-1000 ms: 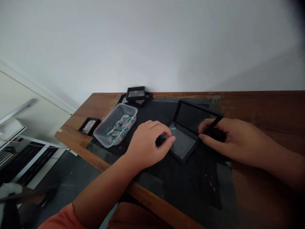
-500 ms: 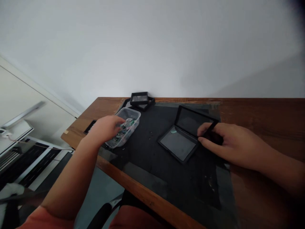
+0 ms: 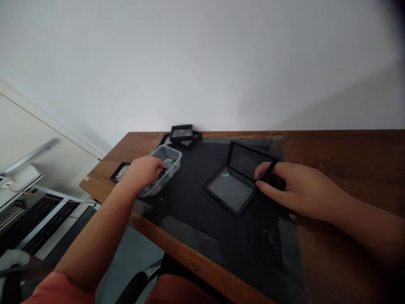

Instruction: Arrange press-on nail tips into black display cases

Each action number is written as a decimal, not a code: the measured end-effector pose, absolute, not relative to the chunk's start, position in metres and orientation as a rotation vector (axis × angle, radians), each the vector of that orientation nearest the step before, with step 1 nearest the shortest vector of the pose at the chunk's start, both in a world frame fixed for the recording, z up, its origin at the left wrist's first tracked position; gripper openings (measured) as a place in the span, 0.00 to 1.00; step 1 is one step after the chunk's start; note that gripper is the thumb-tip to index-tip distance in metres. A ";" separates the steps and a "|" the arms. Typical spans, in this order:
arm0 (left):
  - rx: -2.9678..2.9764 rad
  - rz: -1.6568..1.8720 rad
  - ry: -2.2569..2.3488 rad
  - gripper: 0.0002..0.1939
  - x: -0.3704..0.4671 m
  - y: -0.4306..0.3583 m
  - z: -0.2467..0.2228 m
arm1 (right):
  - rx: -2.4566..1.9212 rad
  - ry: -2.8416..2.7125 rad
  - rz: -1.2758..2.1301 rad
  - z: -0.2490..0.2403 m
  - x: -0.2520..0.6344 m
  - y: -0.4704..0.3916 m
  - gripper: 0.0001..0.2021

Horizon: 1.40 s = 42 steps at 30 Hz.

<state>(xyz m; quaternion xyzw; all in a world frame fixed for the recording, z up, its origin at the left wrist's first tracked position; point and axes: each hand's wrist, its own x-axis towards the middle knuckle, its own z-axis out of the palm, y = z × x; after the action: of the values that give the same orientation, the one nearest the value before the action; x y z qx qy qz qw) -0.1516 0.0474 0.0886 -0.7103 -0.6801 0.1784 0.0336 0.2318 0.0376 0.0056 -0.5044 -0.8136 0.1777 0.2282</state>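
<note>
An opened black case (image 3: 232,190) lies on the black mat, its clear lid (image 3: 248,159) tilted up and one small greenish piece (image 3: 225,173) inside near the hinge. My right hand (image 3: 284,185) pinches the lid's right edge between thumb and fingers. At the left, my left hand (image 3: 147,169) reaches into a clear plastic tub (image 3: 173,174) of small mixed green and pale pieces. Its fingers are drawn together among the pieces; whatever they may hold is too small to make out.
Small black framed trays (image 3: 182,133) are stacked at the back by the wall. Another black tray (image 3: 119,172) with pale pieces sits left of the tub. Tiny crumbs dot the mat (image 3: 202,211). A chair is below the table's front edge (image 3: 190,264).
My left hand has closed its fingers deeper in the tub. The whole view has shifted slightly, and the left tray shows more. My right hand still holds the lid.
</note>
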 end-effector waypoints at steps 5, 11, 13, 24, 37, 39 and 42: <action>-2.230 0.482 -2.088 0.14 -0.155 0.045 0.087 | -1.365 -2.260 0.464 0.010 0.230 0.035 0.09; -2.333 0.236 -2.076 0.12 -0.167 0.045 0.088 | -1.359 -2.240 0.454 0.007 0.229 0.035 0.11; -2.364 0.124 -2.070 0.15 -0.171 0.045 0.090 | -1.355 -2.243 0.474 0.004 0.230 0.037 0.12; -2.707 -0.749 -2.073 0.11 -0.146 0.025 0.111 | -1.333 -2.252 0.470 0.003 0.231 0.038 0.15; -3.398 -1.537 -1.611 0.13 -0.059 0.008 0.096 | -1.291 -2.168 0.721 0.005 0.238 0.045 0.16; -3.417 -1.559 -1.584 0.12 -0.049 0.010 0.085 | -1.325 -2.131 0.698 0.008 0.236 0.044 0.15; -3.394 -1.619 -1.495 0.11 -0.039 0.016 0.067 | -1.367 -2.054 0.648 0.009 0.233 0.043 0.11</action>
<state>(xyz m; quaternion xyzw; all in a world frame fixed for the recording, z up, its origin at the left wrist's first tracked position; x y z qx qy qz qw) -0.0391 0.0160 0.0670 -0.7542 -0.3322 -0.3598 -0.4374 0.2329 0.0431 0.0089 -0.5127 -0.7704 0.2429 0.2911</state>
